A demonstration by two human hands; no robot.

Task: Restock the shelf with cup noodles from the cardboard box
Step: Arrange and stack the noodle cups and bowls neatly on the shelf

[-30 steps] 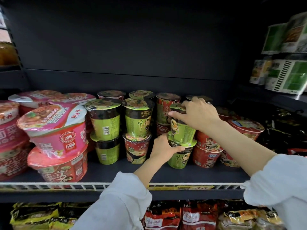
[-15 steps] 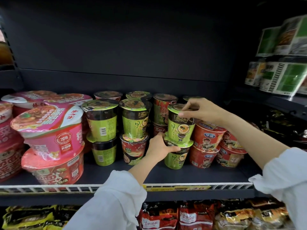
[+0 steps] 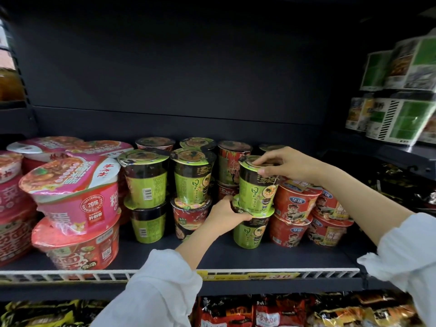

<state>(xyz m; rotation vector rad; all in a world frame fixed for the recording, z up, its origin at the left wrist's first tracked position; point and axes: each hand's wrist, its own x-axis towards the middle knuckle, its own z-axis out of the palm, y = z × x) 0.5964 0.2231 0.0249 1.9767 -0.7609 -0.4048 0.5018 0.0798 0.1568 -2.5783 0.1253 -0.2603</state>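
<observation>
Green cup noodles (image 3: 257,190) sits upright on second green cup (image 3: 250,230), front of shelf (image 3: 236,256), just beside red noodle cups (image 3: 292,204) on right. Your right hand (image 3: 285,165) curls over its lid, fingertips (image 3: 262,172) pinching rim. Your left hand (image 3: 226,214) wraps lower cup's lid edge where two cups meet, thumb across front. Green and red stacks (image 3: 146,180) stand to left, pink noodle bowls (image 3: 73,185) further left. White sleeves (image 3: 162,286) on both arms.

Dim, dark upper half; light seems to fall from the front onto the centre; edges bend outward and blur softly.
</observation>
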